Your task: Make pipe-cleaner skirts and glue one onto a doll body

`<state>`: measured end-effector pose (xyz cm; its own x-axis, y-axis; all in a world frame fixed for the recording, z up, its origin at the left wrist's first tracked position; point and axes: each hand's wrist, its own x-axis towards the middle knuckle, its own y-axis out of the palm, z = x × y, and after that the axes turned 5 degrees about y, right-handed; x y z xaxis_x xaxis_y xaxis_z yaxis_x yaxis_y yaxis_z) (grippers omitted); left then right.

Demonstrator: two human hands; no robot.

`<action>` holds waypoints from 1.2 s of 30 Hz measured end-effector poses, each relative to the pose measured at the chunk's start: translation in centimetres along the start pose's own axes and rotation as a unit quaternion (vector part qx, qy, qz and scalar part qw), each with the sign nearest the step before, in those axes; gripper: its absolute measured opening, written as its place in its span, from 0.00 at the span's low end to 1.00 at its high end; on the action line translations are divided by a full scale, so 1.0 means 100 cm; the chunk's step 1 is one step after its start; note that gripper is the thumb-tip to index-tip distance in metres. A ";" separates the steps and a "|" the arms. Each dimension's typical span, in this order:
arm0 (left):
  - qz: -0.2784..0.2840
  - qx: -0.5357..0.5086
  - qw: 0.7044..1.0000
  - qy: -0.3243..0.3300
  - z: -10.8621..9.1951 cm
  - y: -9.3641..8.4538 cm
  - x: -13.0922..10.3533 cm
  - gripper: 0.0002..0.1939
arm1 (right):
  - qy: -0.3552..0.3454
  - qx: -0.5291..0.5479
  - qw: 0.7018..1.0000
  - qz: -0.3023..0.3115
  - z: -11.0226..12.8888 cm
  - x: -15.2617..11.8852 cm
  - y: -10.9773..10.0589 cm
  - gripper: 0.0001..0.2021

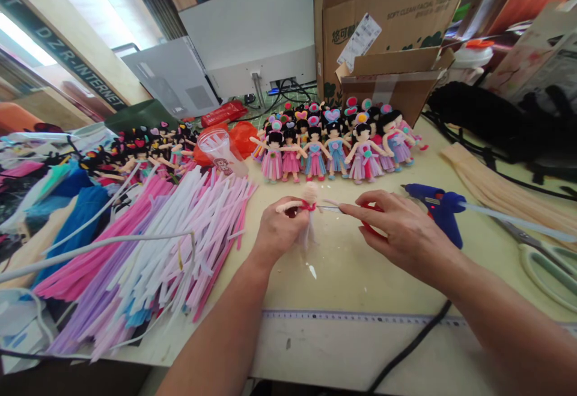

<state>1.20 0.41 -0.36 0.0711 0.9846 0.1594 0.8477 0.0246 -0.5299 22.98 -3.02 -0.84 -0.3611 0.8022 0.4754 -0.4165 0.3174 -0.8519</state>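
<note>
My left hand [280,228] is closed around a small pipe-cleaner doll [311,194]. The doll has a bare cream head, pale arms, a dark pink band at the chest and whitish strips hanging below. In my right hand [403,228] is a pair of red-handled scissors [332,208], my fingers in its loops. The thin metal blades point left and reach the doll's pink band. Whether they touch it or cut anything, I cannot tell. Small white scraps [312,271] lie on the table under the doll.
Several finished dolls [333,143] stand behind my hands. Bundles of pipe cleaners [157,246] cover the left side. On the right lie a blue glue gun [444,210], large pale-handled scissors [547,264] and cream pipe cleaners [505,188]. A ruler strip [360,316] runs along the front; a cardboard box [387,23] stands behind.
</note>
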 end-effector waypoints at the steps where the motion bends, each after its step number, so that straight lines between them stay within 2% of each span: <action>1: 0.001 0.001 1.000 0.001 0.000 0.000 0.000 0.08 | -0.003 0.011 1.000 -0.003 0.000 0.000 0.001 0.20; 9: 0.015 0.008 1.000 0.009 -0.004 0.005 -0.004 0.10 | -0.019 0.007 1.000 0.017 0.005 0.003 0.007 0.23; 14: 0.014 0.004 1.000 0.005 -0.002 0.006 -0.003 0.10 | -0.016 -0.005 0.999 0.035 0.004 0.002 0.004 0.22; 21: 0.023 -0.099 0.994 -0.025 -0.001 0.001 0.004 0.09 | -0.003 -0.006 1.000 -0.021 -0.001 0.001 0.000 0.20; 28: 0.037 -0.138 0.989 -0.038 -0.001 0.001 0.003 0.09 | -0.014 -0.008 1.000 0.012 0.001 0.001 0.002 0.22; 36: 0.030 -0.144 0.988 -0.036 0.005 0.001 0.006 0.09 | -0.002 0.007 1.000 -0.013 -0.001 0.002 0.001 0.21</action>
<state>1.04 1.08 -0.72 0.0965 0.9928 0.0705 0.9585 -0.0736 -0.2755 22.97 -2.82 -0.88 -0.3536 0.7922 0.4974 -0.4368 0.3304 -0.8367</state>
